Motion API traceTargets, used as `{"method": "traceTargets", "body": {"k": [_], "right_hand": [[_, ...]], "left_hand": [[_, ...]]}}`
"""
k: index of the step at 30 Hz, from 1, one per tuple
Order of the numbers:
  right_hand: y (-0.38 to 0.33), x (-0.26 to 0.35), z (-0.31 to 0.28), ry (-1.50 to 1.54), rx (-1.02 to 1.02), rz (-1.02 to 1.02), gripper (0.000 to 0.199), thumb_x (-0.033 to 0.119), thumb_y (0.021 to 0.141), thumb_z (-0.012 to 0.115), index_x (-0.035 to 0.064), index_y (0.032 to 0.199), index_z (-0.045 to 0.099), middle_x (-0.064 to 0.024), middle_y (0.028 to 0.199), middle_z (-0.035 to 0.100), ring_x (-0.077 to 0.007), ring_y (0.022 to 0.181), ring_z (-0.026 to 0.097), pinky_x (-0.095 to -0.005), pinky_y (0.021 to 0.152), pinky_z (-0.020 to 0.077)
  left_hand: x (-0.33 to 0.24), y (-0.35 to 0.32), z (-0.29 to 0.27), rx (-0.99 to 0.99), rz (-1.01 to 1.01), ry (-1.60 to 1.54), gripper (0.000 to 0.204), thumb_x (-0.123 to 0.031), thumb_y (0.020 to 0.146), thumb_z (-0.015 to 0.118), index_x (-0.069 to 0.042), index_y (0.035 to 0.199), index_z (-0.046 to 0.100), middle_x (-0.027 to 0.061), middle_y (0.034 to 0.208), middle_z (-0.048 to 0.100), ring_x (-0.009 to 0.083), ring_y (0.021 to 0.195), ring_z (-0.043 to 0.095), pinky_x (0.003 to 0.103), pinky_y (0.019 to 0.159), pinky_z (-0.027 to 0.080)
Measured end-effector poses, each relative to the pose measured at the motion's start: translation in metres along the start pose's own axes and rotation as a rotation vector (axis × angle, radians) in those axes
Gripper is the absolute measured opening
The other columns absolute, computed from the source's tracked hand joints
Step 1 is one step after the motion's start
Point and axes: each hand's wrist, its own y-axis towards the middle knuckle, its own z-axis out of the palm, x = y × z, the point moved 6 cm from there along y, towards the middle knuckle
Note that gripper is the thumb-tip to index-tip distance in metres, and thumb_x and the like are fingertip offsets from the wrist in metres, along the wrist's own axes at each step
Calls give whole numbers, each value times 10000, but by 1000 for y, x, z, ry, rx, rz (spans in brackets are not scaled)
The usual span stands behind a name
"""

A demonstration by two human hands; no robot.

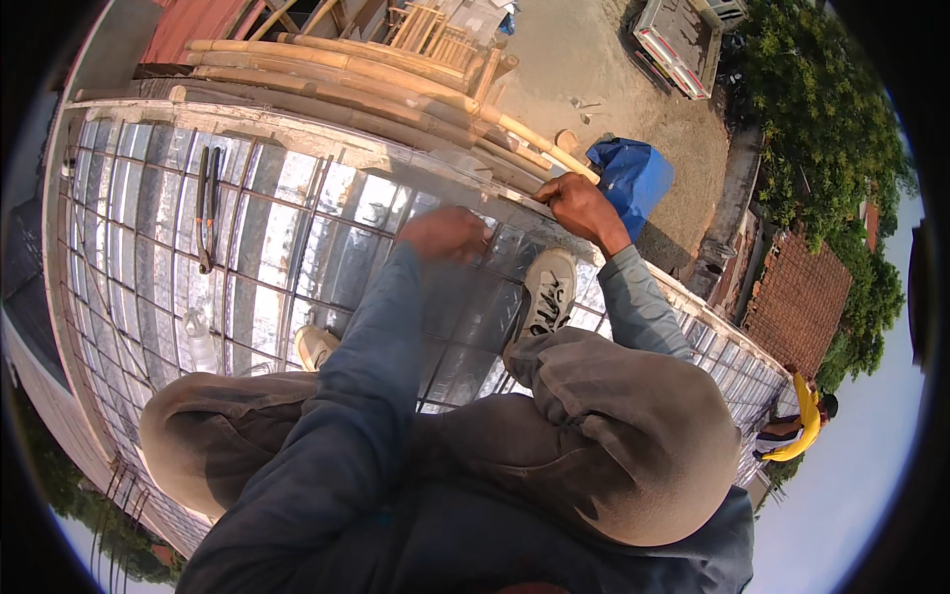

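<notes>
I squat over a grid of thin steel rebar laid above shiny corrugated metal sheeting. My left hand hovers over the mesh near the far edge, fingers curled and somewhat blurred; whatever may be in them does not show. Beyond my right shoe, my right hand is closed at the edge board, thumb and forefinger together. Anything inside that grip is hidden. To the left, a pincer-like tool with long dark handles lies on the bars. My left shoe stands on the mesh.
A clear plastic bottle is on the sheeting at left. Bamboo poles run outside the edge, by a blue tarp. Far below is ground with a truck. A person in yellow is at the deck's far right.
</notes>
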Motion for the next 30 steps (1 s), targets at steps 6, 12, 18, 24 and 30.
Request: {"method": "traceTargets", "body": {"k": [6,12,18,24,30], "right_hand": [[17,5,-6,132,134,-28,296,70,838,588,67,971,852,-199,1055,797,-380,1022,754,-432,944,580],[34,-29,-6,364,300,-153,256,97,845,633,35,993,832,-173,1039,806,-325,1017,759,-404,928,578],[65,-82,-12,313,144,-201,260,171,886,674,44,1058,821,-172,1075,798,-336,1030,747,-424,930,572],[110,-140,54,173,229,-213,311,166,898,654,77,1153,808,-184,1203,772,-368,1141,712,-448,1001,547],[130,-113,88,452,271,-314,325,144,944,640,84,1227,789,-173,1200,778,-352,1149,716,-420,1019,551]], "left_hand": [[6,7,5,-305,61,206,334,-334,1063,682,-17,1051,786,81,906,794,148,781,666,321,690,525],[-14,20,28,-437,-9,401,273,-318,1013,740,-53,1037,805,83,920,781,177,872,685,350,813,544],[-8,6,5,-262,47,244,244,-190,1015,683,-46,1192,770,61,1061,749,196,996,686,353,892,544],[-53,-37,-14,-256,-26,579,315,-279,1041,647,-23,1178,768,94,1025,763,173,930,698,354,865,570],[-150,-77,-6,-43,-185,218,391,-416,1035,710,-39,990,803,53,856,762,151,766,689,324,754,568]]}}
